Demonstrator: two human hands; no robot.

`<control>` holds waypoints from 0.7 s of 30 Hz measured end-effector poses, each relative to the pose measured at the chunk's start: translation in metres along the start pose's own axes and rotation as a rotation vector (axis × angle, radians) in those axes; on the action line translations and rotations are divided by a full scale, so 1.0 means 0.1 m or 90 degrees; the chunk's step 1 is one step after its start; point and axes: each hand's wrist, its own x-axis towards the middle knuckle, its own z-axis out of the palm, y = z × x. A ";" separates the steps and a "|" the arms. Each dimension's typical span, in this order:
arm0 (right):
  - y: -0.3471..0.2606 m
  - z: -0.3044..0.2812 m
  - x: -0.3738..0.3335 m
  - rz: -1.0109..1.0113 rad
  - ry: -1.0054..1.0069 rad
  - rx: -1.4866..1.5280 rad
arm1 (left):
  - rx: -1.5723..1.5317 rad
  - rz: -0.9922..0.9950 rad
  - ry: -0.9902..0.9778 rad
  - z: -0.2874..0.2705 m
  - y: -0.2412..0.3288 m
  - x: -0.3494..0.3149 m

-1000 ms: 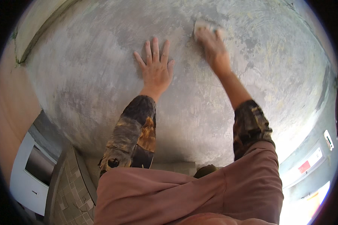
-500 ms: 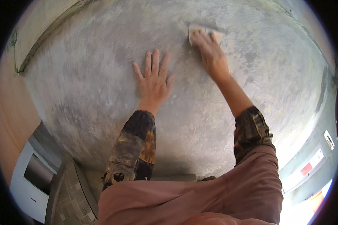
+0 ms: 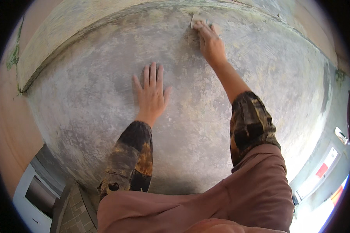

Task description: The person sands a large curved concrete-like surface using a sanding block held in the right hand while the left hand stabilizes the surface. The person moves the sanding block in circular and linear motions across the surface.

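A large grey, blotchy plastered wall (image 3: pixel 182 128) fills the middle of the view. My left hand (image 3: pixel 151 95) lies flat against it, fingers stretched out and somewhat apart, holding nothing. Higher up and to the right, my right hand (image 3: pixel 210 40) presses a pale, thin sheet that looks like sandpaper (image 3: pixel 197 20) onto the wall just below its upper edge. My fingertips cover part of the sheet, so its full shape is hidden.
A ledge (image 3: pixel 85 31) curves along the wall's top. At lower left are a pale framed panel (image 3: pixel 21 206) and a tiled surface (image 3: pixel 76 213). On the right side wall hang a white switch-like fitting (image 3: pixel 341 135) and a white-and-red sheet (image 3: pixel 326 165).
My right hand has moved up and slightly left with the sandpaper. My left hand stays flat on the wall, appearing a little lower and further left. More of the upper ledge shows.
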 end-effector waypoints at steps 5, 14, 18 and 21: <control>-0.17 0.17 0.00 -0.034 -0.049 0.018 | 0.009 -0.032 0.065 0.05 0.02 0.48; 0.14 0.20 0.31 0.108 0.113 -0.086 | 0.049 -0.064 0.049 0.06 0.03 0.52; -0.37 0.50 0.23 0.020 -0.001 -0.016 | 0.062 -0.064 0.040 0.05 0.04 0.53; -0.41 0.54 0.20 -0.068 0.048 0.022 | 0.059 -0.057 0.062 0.04 0.05 0.51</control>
